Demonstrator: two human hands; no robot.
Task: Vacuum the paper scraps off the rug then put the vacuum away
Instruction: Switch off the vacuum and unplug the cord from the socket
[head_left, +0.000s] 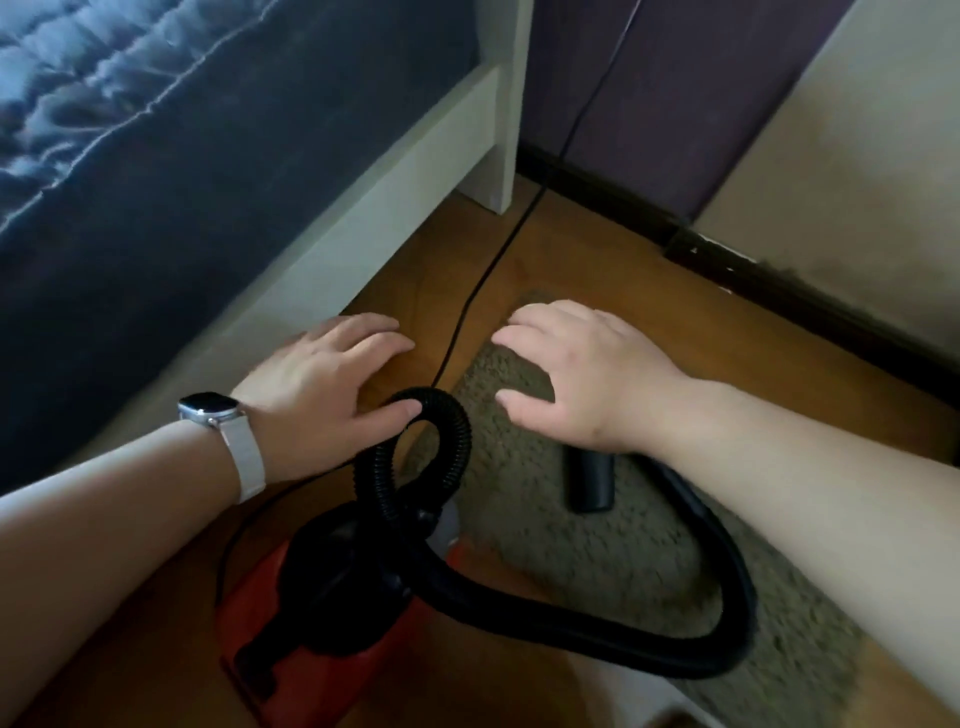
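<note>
Both arms reach forward, palms down, each grip spread (holding nothing): left hand (322, 374) by the hose (460, 434) loop, right hand (571, 374) over the rug (623, 561).

**Vacuum at rug's left edge, bed on the left**

I'm seeing the vacuum (322, 597) sitting on the floor (597, 249) at the left edge of the rug (649, 561). Its hose (452, 431) is looping up behind the body, then curving right across the rug and back to the nozzle (592, 483), which is lying on the rug. The cord (483, 280) is trailing from the loop back to the wall (675, 78). The bed frame (389, 197) is standing left. My left hand (322, 374) is hovering just left of the loop, and my right hand (561, 374) is over the rug, behind the nozzle.
</note>
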